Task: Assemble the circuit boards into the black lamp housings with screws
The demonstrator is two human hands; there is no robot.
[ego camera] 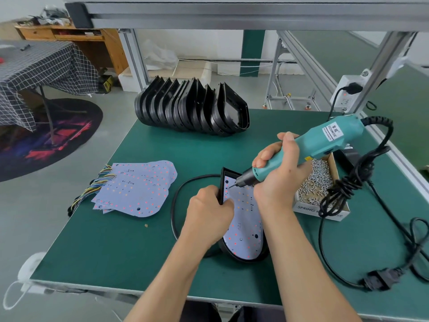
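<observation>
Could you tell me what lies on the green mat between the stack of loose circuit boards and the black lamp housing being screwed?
In the head view, only a black cable loop on bare green mat.

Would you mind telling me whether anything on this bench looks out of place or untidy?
Mostly tidy. A face mask hangs off the bench's near left corner, and the driver's black cable is bunched in a knot over the screw box. A small brown crumb lies on the green mat.
</observation>
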